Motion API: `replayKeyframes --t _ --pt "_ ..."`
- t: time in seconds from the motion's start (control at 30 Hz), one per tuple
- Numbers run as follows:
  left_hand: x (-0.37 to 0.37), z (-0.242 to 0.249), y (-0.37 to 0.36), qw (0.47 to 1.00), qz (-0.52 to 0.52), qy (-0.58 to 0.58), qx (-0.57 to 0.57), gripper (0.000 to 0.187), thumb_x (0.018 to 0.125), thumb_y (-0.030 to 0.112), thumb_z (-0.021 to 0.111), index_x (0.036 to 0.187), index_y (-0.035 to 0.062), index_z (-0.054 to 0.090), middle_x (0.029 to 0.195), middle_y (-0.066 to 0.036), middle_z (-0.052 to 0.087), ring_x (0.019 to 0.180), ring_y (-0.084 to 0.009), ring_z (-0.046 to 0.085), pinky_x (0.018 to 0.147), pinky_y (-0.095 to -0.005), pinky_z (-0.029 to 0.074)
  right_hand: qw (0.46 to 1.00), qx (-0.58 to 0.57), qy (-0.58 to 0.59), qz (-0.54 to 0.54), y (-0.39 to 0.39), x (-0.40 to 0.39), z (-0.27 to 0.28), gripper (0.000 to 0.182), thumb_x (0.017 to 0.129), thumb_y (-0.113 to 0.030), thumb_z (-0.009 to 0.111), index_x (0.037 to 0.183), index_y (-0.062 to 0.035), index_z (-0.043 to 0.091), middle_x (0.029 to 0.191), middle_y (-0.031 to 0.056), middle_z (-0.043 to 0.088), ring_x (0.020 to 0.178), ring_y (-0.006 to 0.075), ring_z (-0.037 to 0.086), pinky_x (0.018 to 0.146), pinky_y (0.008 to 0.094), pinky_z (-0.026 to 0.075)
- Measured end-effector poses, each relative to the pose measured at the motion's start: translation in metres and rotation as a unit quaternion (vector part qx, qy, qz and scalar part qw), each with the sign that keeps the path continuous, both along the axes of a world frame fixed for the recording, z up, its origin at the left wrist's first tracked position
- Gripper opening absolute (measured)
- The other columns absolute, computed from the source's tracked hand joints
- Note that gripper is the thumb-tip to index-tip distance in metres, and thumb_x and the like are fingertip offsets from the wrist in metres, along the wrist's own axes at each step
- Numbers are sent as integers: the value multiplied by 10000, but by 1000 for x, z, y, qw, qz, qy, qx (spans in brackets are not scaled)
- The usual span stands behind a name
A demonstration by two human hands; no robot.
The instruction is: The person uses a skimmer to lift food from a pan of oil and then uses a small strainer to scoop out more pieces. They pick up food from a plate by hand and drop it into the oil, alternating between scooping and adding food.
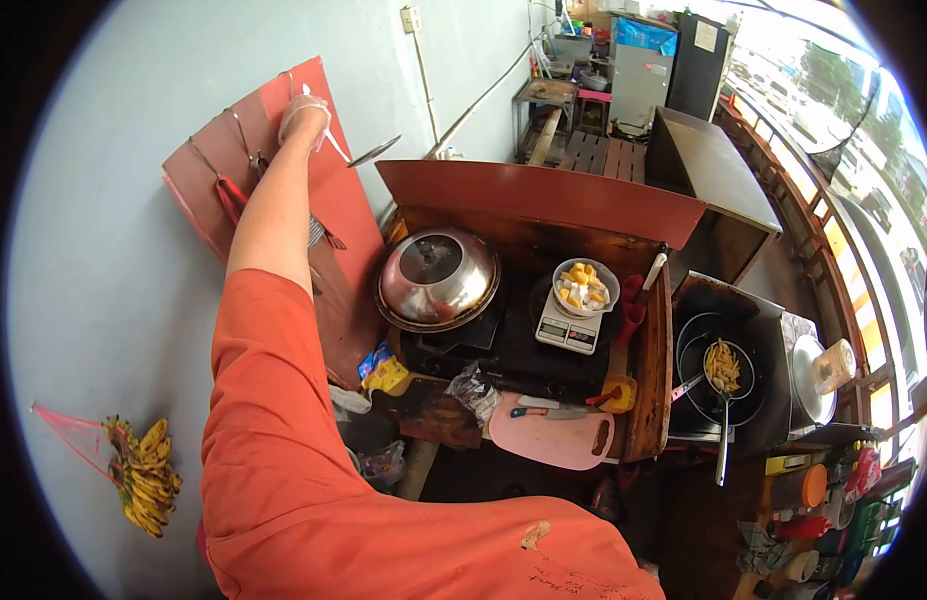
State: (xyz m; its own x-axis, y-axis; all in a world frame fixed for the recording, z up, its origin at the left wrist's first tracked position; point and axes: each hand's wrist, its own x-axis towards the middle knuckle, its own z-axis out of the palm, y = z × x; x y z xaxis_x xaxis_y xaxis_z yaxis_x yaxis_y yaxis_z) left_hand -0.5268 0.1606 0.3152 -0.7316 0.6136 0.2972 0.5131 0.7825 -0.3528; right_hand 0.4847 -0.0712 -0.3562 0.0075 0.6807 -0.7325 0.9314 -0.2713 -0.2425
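Note:
My left hand (305, 118), in a clear plastic glove, is raised to a red board (334, 180) on the wall. Its fingers are closed round the white handle of a spatula-like utensil with a flat, rounded grey head (374, 151). Beside the hand, several utensils hang on hooks, among them one with a red handle (231, 199) and a slotted turner (324, 234); my forearm hides part of the board. My right hand is out of view.
Below the board stands a domed metal lid (440, 280) on the stove. A bowl of yellow pieces (585, 287) rests on a kitchen scale (568, 333). A pink cutting board (552, 440) holds knives. On the right, a strainer of fries (724, 366) sits over a wok (692, 345).

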Motion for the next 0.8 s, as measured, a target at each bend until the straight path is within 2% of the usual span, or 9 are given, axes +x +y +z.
replayKeyframes --t 0.23,0.37,0.4,0.47,0.53,0.57,0.63,0.73,0.8 --pt "-34 -17 10 870 -61 229 -433 322 602 205 840 911 146 772 1096 -9 717 995 -140 678 844 -268 556 969 78 -83 218 -8 2 4 217 815 -256 613 946 -112 711 853 114 715 751 277 700 618 425 536" --pt "20 -14 -11 917 6 101 -386 317 693 188 801 999 119 751 1099 -49 714 994 -174 685 820 -304 574 975 55 -57 208 4 -1 3 216 819 -251 608 956 -120 712 887 126 713 787 291 699 641 432 540" --pt "11 -24 -14 992 46 21 -116 325 741 197 778 1050 109 730 1105 -63 710 989 -190 688 799 -321 582 975 52 -50 209 7 -1 2 216 821 -250 607 959 -122 712 895 129 712 796 294 699 646 433 541" --pt "13 -31 -19 901 119 -227 350 308 884 182 656 1166 56 666 1133 -98 697 992 -231 691 773 -357 595 976 50 -30 208 14 1 -3 216 823 -248 604 964 -126 713 912 135 711 813 301 698 658 437 543" --pt "-68 -55 -10 992 33 51 -109 237 897 96 607 1104 15 690 1149 -92 694 998 -224 694 789 -379 601 977 50 -10 207 19 3 -5 217 825 -246 601 970 -130 714 929 141 710 831 308 698 669 440 545" --pt "34 -25 -24 987 111 -52 103 244 867 118 660 1096 45 705 1156 -70 694 1010 -221 691 794 -388 601 977 51 -2 209 22 6 -11 217 826 -245 600 972 -132 714 938 144 710 840 311 697 674 442 546" --pt "0 -32 -28 933 41 131 -334 315 913 278 599 1079 35 708 1119 -122 701 1039 -232 684 811 -409 588 976 61 -3 209 23 7 -14 226 841 -234 582 995 -129 710 960 146 708 861 309 695 692 432 546" --pt "93 -25 -49 972 62 -62 218 381 929 351 572 1052 16 708 997 -178 714 939 -299 699 755 -420 562 975 155 157 -24 10 27 -80 238 854 -199 559 1023 -99 693 923 138 709 840 286 696 686 409 540" --pt "192 -46 -70 892 -97 -35 441 406 927 390 585 1022 18 715 912 -188 714 830 -343 689 710 -428 535 985 2 123 -125 31 -24 30 242 878 -224 554 1007 -69 688 864 118 706 764 246 684 640 392 525"
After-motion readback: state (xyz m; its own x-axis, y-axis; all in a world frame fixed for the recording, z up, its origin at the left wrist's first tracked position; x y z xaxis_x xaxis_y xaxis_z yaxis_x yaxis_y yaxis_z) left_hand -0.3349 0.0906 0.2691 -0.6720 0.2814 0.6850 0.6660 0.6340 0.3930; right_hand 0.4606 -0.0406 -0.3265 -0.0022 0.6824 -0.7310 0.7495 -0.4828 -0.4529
